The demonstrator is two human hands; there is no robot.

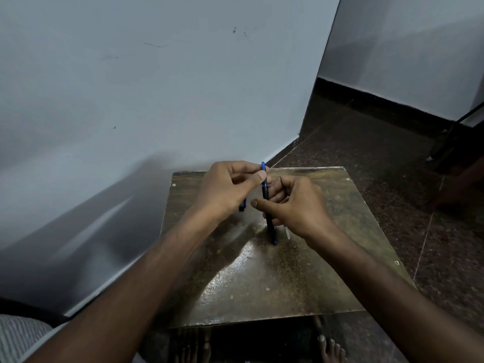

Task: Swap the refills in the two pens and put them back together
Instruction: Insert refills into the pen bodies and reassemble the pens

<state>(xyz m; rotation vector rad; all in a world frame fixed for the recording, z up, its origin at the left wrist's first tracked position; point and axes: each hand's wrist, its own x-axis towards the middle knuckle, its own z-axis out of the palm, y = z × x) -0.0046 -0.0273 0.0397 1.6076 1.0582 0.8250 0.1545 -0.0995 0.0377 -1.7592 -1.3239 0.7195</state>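
A dark blue pen (267,205) stands nearly upright above the small brown table (262,279), its lower end close to the tabletop. My left hand (227,189) pinches the pen's blue top between thumb and fingers. My right hand (296,203) grips the pen's middle. A second dark blue pen part (242,205) pokes out below my left palm, mostly hidden. A thin pale piece, perhaps a refill (287,233), lies on the table beside my right wrist.
The table stands against a pale wall (157,87) on the left. Dark speckled floor (379,153) lies to the right. A bare foot (331,349) shows below the table's near edge. A dark stand leg (450,142) is at far right.
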